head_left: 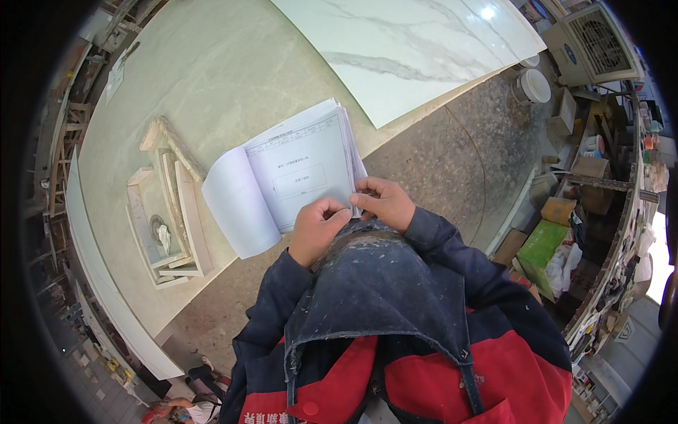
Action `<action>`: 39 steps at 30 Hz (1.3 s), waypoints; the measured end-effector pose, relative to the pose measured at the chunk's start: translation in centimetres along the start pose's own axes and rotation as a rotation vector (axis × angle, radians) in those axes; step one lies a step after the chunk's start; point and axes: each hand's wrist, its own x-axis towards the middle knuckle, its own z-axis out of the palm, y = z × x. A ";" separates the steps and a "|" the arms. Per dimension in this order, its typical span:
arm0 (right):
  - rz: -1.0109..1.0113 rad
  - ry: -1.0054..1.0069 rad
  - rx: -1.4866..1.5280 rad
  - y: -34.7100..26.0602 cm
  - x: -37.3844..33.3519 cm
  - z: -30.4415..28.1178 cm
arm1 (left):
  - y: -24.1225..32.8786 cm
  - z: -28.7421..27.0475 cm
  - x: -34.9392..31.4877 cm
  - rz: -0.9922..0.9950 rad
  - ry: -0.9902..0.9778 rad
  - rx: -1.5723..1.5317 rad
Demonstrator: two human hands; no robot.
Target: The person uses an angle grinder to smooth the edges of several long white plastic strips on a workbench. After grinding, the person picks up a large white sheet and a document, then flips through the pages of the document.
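Note:
A thick stack of printed paper sheets [300,166] lies on the pale marble-patterned slab, overhanging its near edge. Its top pages are folded over to the left, and the page facing up carries a table header and a boxed drawing. At the lower right corner of the stack, my right hand [387,203] pinches the sheet edges between thumb and curled fingers. My left hand [318,230] is closed at the bottom edge of the same stack, thumb bent toward the corner. The fingertips of both hands are partly hidden.
Left of the papers sit several slab offcuts [185,219] with a round disc [157,230] among them. A glossy white veined slab [424,56] lies at the far right of the table. Beyond the concrete floor [459,155] stand white buckets [531,86], an air-conditioner unit [593,44] and cluttered shelves.

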 end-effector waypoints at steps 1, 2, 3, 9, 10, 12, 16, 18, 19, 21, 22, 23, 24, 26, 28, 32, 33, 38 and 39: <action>-0.004 -0.001 0.000 0.1 0.0 0.0 | 0.0 0.0 0.0 -0.003 -0.001 0.000; -0.008 -0.004 -0.001 0.2 0.1 0.0 | 0.0 0.0 -0.1 -0.005 -0.001 0.000; -0.012 -0.006 -0.002 0.3 0.1 0.0 | 0.1 0.0 -0.2 -0.007 -0.001 -0.001; 0.013 0.005 -0.013 0.4 0.0 -0.4 | 0.0 -3.1 -2.2 0.030 0.127 0.084; 0.025 0.011 -0.017 0.4 0.0 -0.5 | 0.1 -4.4 -3.0 0.081 0.199 0.093; 0.050 0.014 -0.030 0.5 0.1 -0.6 | -0.5 -8.0 -4.7 0.142 0.324 -0.016; 0.074 0.042 0.003 0.3 0.0 -0.6 | -1.9 -17.6 -9.6 0.043 0.701 0.196; 0.105 0.011 -0.015 0.5 0.1 -1.0 | -4.4 -22.1 -11.9 -0.061 0.911 0.543; 0.115 -0.011 -0.038 0.4 0.1 -1.3 | -4.5 -23.0 -12.7 -0.135 1.001 0.751; 0.134 -0.056 -0.086 0.2 0.2 -1.8 | -4.8 -23.3 -13.7 -0.131 1.196 0.993; 0.125 -0.071 -0.088 0.2 0.2 -2.1 | -4.5 -22.4 -13.6 -0.047 1.304 1.021; 0.116 -0.087 -0.090 0.4 0.2 -2.4 | -4.2 -21.3 -13.5 0.039 1.410 1.047; 0.107 -0.100 -0.095 0.4 0.3 -2.6 | -3.5 -19.6 -12.9 0.191 1.412 1.069; 0.115 -0.053 -0.110 0.4 0.3 -2.6 | -1.6 -14.6 -11.1 0.491 1.403 1.103; 0.113 -0.021 -0.154 0.2 0.3 -2.7 | -0.2 -8.9 -8.8 0.647 1.037 0.972; 0.082 -0.014 -0.254 -0.5 0.6 -1.7 | 1.0 -2.5 -3.9 0.674 0.448 0.852; 0.070 -0.002 -0.270 -0.7 0.7 -1.5 | 0.6 -2.3 -3.1 0.650 0.406 0.864; 0.007 0.087 -0.330 -0.3 0.9 -0.3 | -0.6 -1.7 -1.3 0.657 0.272 0.874; -0.009 0.110 -0.320 -0.3 1.0 -0.2 | -0.7 -1.8 -1.2 0.647 0.271 0.873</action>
